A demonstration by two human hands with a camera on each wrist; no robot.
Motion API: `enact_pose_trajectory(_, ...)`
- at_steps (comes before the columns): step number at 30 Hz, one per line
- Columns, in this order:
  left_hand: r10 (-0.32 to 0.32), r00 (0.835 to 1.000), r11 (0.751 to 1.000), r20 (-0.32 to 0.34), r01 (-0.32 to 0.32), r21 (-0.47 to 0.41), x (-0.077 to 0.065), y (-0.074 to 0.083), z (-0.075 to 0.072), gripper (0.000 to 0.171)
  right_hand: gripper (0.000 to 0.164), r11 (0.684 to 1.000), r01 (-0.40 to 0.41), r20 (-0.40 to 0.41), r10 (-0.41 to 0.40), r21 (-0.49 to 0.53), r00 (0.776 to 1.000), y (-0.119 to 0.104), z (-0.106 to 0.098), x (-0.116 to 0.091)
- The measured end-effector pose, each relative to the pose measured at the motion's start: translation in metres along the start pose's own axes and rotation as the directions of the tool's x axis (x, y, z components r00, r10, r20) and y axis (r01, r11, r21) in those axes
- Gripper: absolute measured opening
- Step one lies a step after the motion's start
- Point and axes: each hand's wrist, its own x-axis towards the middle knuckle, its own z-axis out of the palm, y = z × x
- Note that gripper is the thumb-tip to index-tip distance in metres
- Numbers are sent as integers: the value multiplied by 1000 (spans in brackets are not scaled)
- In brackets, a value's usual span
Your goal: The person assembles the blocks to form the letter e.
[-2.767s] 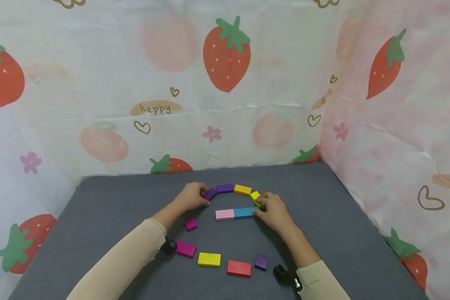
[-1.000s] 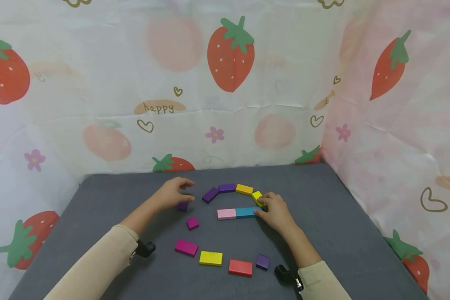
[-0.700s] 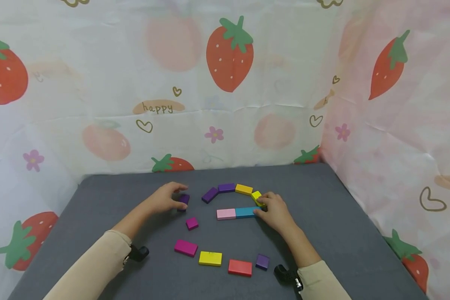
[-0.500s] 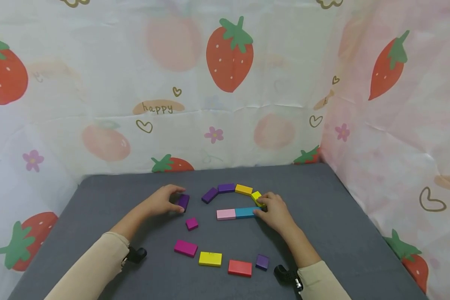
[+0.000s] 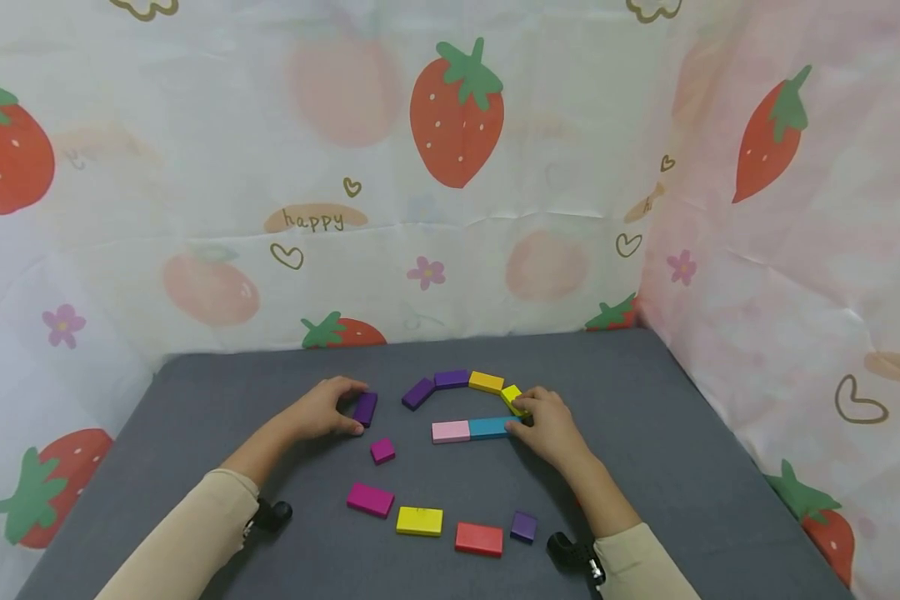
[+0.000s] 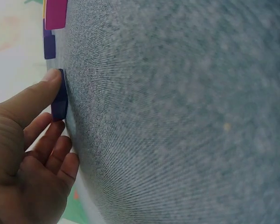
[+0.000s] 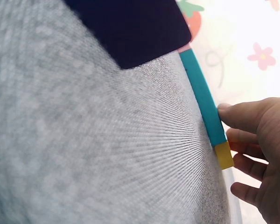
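Closest, well short of the fingers, a red block (image 5: 479, 539) shows only from the head. Farther, the left hand (image 5: 318, 412) pinches a purple block (image 5: 365, 409) lengthwise, thumb and fingers apart; its wrist view bares the outer fingers. The right hand (image 5: 552, 427), loosely bent, thumbs a blue block (image 5: 487, 428), grip unclear.

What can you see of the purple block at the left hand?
The purple block is a plain, flat-faced oblong, perhaps painted wood. It appears to lie flat on the grey cloth, its far end slanting slightly right, apart from the small magenta block nearby. The left hand pinches it endwise, thumb at the near end, fingers at the far one.
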Motion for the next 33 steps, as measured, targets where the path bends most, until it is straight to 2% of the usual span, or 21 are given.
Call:
enact_pose_trajectory(18, -12, 1000, 1000, -16, 13, 17, 3, -2, 2, 66, 44, 1000, 9, -2, -9, 5, 1000, -1, -1, -1)
enact_pose_trajectory(33, -11, 1000, 1000, -15, 11, -4, 1, 14, -6, 64, 43, 1000, 17, -9, -17, 3, 1000, -1, -1, -1)
